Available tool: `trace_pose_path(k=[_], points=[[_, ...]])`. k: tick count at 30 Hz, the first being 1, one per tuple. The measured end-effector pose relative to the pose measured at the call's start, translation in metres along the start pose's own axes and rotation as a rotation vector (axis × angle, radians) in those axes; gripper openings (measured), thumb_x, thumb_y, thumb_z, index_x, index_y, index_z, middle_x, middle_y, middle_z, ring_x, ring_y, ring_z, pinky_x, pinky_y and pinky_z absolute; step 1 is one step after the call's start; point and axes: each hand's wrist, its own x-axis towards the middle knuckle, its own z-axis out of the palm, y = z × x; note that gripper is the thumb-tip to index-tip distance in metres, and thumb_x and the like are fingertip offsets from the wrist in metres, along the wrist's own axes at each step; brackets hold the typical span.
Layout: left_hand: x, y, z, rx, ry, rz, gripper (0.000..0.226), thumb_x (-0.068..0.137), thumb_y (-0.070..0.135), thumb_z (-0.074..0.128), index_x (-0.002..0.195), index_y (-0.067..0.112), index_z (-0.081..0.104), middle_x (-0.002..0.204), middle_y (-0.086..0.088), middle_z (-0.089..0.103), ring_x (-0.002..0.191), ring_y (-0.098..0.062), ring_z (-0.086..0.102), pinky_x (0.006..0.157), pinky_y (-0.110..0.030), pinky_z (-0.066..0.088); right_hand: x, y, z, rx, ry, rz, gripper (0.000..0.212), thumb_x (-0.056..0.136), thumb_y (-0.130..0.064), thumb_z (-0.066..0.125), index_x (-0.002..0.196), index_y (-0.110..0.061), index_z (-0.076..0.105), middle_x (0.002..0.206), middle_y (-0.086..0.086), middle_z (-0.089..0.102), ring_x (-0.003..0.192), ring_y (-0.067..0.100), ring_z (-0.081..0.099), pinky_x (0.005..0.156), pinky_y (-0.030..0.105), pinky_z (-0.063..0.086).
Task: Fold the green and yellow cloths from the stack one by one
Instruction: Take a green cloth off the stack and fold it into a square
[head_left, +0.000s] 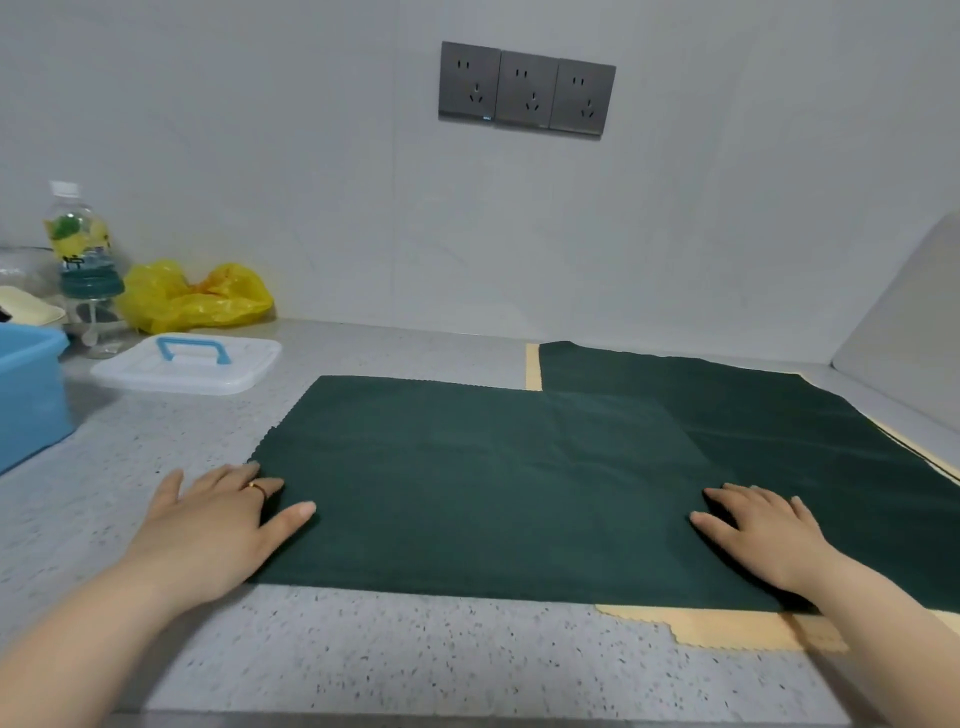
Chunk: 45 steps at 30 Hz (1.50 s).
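Note:
A dark green cloth (467, 478) lies flat on the speckled countertop (415, 654), its right part overlapping the stack. The stack at the right shows another green cloth (779, 415) on top, with yellow cloth (727, 629) edges peeking out at its front, left and right. My left hand (218, 525) rests flat with straight fingers on the spread cloth's near left corner. My right hand (763, 535) presses flat on the cloth's right side, over the stack.
A white box lid with a blue handle (192, 361) lies at the back left. A blue tub (26, 395) stands at the left edge, with a bottle (83, 244) and a yellow plastic bag (197, 296) behind. Wall sockets (524, 88) sit above.

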Motion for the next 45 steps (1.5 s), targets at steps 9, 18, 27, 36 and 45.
trace_pose_path(k=[9,18,27,36,45], points=[[0.035,0.102,0.0,-0.197,0.13,0.444,0.048,0.094,0.047,0.034,0.139,0.028,0.035,0.148,0.01,0.027,0.136,-0.008,0.023,0.109,-0.021,0.017,0.054,-0.059,-0.034,0.123,0.069,-0.241,0.027,0.09,-0.026,0.053,0.116,-0.023,0.059,0.122,-0.005,0.06,0.116,0.017,0.051,0.097,0.026,0.04],[0.053,0.103,0.025,-0.296,0.131,0.502,0.051,0.093,0.051,0.033,0.14,0.034,0.028,0.147,0.018,0.021,0.135,-0.001,0.015,0.109,-0.02,0.009,0.148,-0.101,-0.038,-0.07,-0.01,-0.169,0.036,0.093,-0.029,0.045,0.128,-0.022,0.047,0.134,0.003,0.048,0.125,0.024,0.039,0.099,0.033,0.038],[0.058,0.101,0.03,-0.355,0.112,0.504,0.051,0.092,0.052,0.034,0.14,0.036,0.025,0.145,0.024,0.014,0.133,0.005,0.007,0.106,-0.016,0.002,0.19,-0.109,-0.026,-0.015,0.012,-0.129,0.045,0.091,-0.019,0.043,0.135,-0.024,0.037,0.139,0.005,0.041,0.13,0.027,0.033,0.104,0.034,0.028],[0.054,0.103,0.03,-0.332,0.11,0.473,0.053,0.093,0.051,0.032,0.142,0.035,0.022,0.15,0.019,0.012,0.137,0.002,0.007,0.111,-0.019,0.002,0.157,-0.1,-0.056,0.018,0.256,-0.294,0.012,0.088,-0.022,0.049,0.095,-0.02,0.059,0.086,0.0,0.053,0.111,0.024,0.039,0.096,0.03,0.023],[0.067,0.081,-0.005,-0.176,0.542,0.231,0.074,0.089,0.038,0.05,0.147,0.023,0.006,0.155,0.0,0.008,0.141,-0.017,0.009,0.112,-0.025,-0.007,0.084,-0.077,-0.087,-0.048,0.374,-0.503,0.014,0.087,-0.031,0.056,0.081,-0.029,0.043,0.073,-0.01,0.044,0.086,0.011,0.034,0.104,0.024,0.013]])
